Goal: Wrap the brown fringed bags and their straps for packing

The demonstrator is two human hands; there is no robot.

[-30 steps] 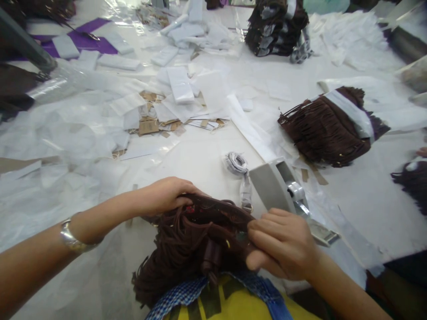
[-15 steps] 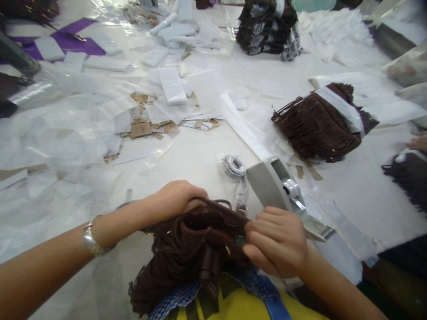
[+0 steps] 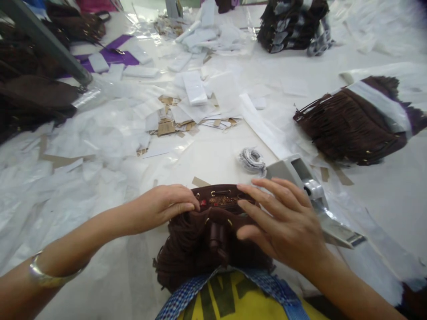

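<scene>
A dark brown fringed handbag (image 3: 190,249) stands against my front at the table's near side, its mouth parted to show a patterned lining with small red spots. Fingers and thumb of my left hand (image 3: 171,204) pinch the left end of its rim. My right hand (image 3: 283,222) is at the right end of the rim, fingers stretched and spread, the fingertips over the edge. Gold eyelets and a dark tassel show on the bag's front. Just beyond the rim lies a strap coil (image 3: 251,160) in pale wrapping, beside a grey tape dispenser (image 3: 283,169) close to my right hand.
A wrapped fringed bag (image 3: 356,120) lies at the right; a stack of bundled bags (image 3: 293,26) sits farther back. Cardboard tags (image 3: 167,126) and white packets (image 3: 195,89) litter the middle. Clear plastic (image 3: 96,138) spreads leftward, near dark bags (image 3: 36,98) and a metal post (image 3: 53,49).
The bag has turned more upright and its mouth shows wider. My right hand has gone from a closed grip on the rim to spread fingers. My left hand still pinches the rim.
</scene>
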